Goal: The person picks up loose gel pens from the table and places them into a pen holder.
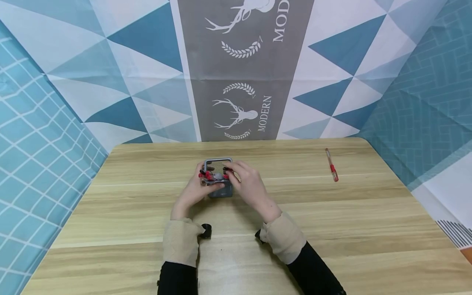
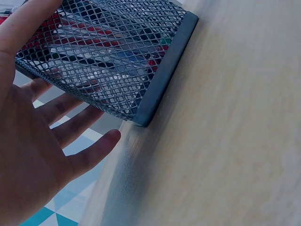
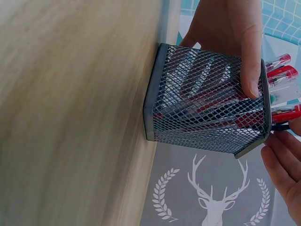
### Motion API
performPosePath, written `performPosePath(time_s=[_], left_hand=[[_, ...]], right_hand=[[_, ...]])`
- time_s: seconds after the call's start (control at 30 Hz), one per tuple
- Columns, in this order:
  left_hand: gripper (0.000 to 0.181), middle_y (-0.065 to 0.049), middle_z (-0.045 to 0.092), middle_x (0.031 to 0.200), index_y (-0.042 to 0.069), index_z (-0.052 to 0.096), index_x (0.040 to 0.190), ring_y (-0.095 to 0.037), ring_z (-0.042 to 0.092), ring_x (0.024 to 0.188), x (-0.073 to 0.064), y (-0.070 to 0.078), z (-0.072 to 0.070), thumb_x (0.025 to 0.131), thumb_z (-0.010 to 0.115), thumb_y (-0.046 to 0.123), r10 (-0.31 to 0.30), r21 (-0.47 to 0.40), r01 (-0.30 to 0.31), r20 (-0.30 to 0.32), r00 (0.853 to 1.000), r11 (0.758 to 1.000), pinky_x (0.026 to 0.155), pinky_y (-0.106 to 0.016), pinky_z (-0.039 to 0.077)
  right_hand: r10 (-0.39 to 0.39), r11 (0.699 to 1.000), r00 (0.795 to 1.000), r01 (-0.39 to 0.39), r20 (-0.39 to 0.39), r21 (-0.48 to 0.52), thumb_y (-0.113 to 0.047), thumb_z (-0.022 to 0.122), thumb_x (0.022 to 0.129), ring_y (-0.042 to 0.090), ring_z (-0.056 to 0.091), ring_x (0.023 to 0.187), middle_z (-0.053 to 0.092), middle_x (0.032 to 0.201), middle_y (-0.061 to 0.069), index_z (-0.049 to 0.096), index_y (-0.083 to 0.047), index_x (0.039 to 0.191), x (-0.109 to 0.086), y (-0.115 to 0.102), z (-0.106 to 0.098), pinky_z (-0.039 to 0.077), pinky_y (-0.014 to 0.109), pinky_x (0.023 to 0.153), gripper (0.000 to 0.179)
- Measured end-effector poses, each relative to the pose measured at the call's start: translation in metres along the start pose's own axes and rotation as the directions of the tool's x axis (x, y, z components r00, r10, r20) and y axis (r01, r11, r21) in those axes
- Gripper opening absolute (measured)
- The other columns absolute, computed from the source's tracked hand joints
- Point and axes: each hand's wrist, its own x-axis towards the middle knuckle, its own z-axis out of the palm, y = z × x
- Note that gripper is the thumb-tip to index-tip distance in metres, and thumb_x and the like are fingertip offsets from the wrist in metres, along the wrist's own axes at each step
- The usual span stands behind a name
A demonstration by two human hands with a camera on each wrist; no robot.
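A dark metal mesh pen holder (image 1: 220, 191) stands at the far middle of the table, several pens (image 3: 282, 75) with red and clear ends poking out of its top. My left hand (image 1: 193, 190) grips it from the left, thumb across the near mesh wall and fingers round the far side. In the left wrist view the lower fingers of that hand are spread below the mesh. My right hand (image 1: 251, 186) is at the right of the rim, with thumb and fingertips pinching a pen with a black and red end. That pen's lower part is inside the holder.
A clear pen (image 1: 332, 166) with a red grip lies by itself on the right of the wooden table (image 1: 350, 229). A patterned cloth backdrop (image 1: 236, 69) rises just behind the table's far edge.
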Motion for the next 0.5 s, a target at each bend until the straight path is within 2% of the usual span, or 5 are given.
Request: performPosePath(time_s=[0.2,0.3,0.33,0.5], left_hand=[[0.090,-0.018,0.047,0.127,0.016,0.018,0.139,-0.033,0.047,0.116,0.009,-0.022,0.000,0.072,0.077,0.026,0.027,0.008,-0.027,-0.021,0.999,1.000,0.099,-0.050,0.036],[0.091,-0.019,0.047,0.128,0.015,0.017,0.139,-0.034,0.047,0.116,0.011,-0.027,0.000,0.072,0.077,0.026,0.046,0.013,-0.046,-0.019,0.999,0.999,0.098,-0.051,0.037],[0.091,-0.020,0.047,0.127,0.014,0.016,0.140,-0.035,0.047,0.115,0.011,-0.026,0.001,0.072,0.076,0.025,0.052,0.021,-0.052,-0.016,0.999,0.998,0.097,-0.051,0.037],[0.088,-0.024,0.047,0.124,0.007,0.016,0.139,-0.038,0.047,0.114,-0.001,-0.002,0.000,0.075,0.074,0.018,0.034,0.024,-0.033,-0.002,0.999,0.999,0.097,-0.052,0.037]], right_hand=[[0.024,1.000,1.000,-0.025,0.016,0.005,-0.003,0.062,0.083,0.015,0.063,0.091,0.066,0.101,0.007,0.062,-0.004,0.110,-0.004,0.002,-0.004,0.049,0.018,0.081,0.027],[0.031,1.000,0.999,-0.031,0.009,-0.001,0.000,0.061,0.082,0.015,0.063,0.091,0.066,0.100,0.007,0.063,-0.003,0.107,-0.007,0.006,-0.005,0.049,0.018,0.082,0.025],[0.031,1.000,1.000,-0.031,0.000,-0.007,0.001,0.061,0.082,0.015,0.064,0.090,0.066,0.099,0.007,0.063,-0.004,0.106,-0.008,0.007,-0.006,0.049,0.019,0.081,0.024],[0.047,0.997,0.998,-0.050,-0.047,-0.064,0.001,0.059,0.082,0.017,0.065,0.086,0.067,0.096,0.009,0.063,-0.003,0.102,-0.011,0.019,-0.014,0.052,0.023,0.078,0.020]])
